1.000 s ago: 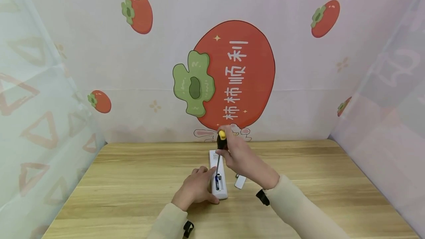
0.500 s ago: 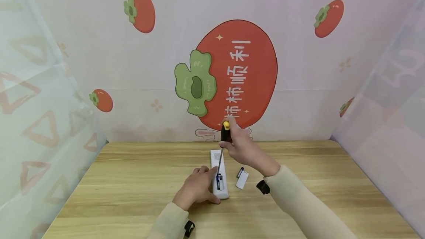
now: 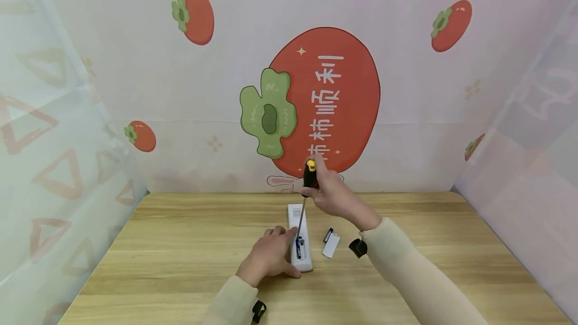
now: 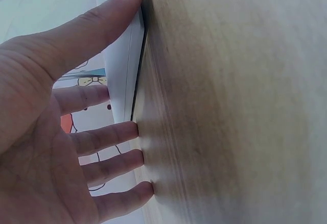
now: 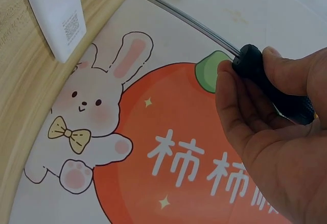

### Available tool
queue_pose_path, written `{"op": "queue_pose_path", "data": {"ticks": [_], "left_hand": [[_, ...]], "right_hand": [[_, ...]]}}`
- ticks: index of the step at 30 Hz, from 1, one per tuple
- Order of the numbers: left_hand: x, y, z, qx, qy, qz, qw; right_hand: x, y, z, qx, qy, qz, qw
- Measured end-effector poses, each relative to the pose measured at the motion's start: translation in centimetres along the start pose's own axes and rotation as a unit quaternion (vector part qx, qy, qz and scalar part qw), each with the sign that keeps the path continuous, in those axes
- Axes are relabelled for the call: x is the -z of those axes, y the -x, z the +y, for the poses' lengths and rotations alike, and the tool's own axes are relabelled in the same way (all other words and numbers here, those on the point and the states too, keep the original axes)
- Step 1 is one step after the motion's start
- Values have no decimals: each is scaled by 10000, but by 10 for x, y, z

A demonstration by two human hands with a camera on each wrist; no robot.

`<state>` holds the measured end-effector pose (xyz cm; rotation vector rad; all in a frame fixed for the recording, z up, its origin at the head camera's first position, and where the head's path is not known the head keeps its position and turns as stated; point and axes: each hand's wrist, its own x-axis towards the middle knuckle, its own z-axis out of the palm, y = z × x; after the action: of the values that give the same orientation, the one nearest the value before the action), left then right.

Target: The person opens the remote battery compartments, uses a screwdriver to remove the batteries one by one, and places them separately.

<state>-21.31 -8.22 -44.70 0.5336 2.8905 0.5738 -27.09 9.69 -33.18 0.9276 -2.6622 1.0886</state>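
A white remote control (image 3: 300, 237) lies face down on the wooden table (image 3: 180, 245), its battery compartment open with a blue battery inside. My left hand (image 3: 269, 256) rests on the table with straight fingers against the remote's left edge (image 4: 122, 76). My right hand (image 3: 329, 192) grips the black handle of a yellow-capped screwdriver (image 3: 309, 177) above the remote. The metal shaft (image 5: 173, 15) slants down toward the open compartment. In the right wrist view the fingers curl round the handle (image 5: 278, 89).
A white battery cover (image 3: 331, 246) and a small battery (image 3: 327, 234) lie on the table right of the remote. Curtains printed with persimmons close off the back and both sides of the table.
My right hand has lifted the screwdriver up and a little to the right, so the cover and loose battery show beside the remote. The left hand has stayed on the remote.
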Motion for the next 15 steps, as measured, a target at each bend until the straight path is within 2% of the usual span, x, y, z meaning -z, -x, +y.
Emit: {"op": "queue_pose_path", "data": {"ticks": [15], "left_hand": [[1, -1, 1, 23, -32, -47, 10000]], "right_hand": [[11, -7, 7, -137, -140, 42, 9998]]}}
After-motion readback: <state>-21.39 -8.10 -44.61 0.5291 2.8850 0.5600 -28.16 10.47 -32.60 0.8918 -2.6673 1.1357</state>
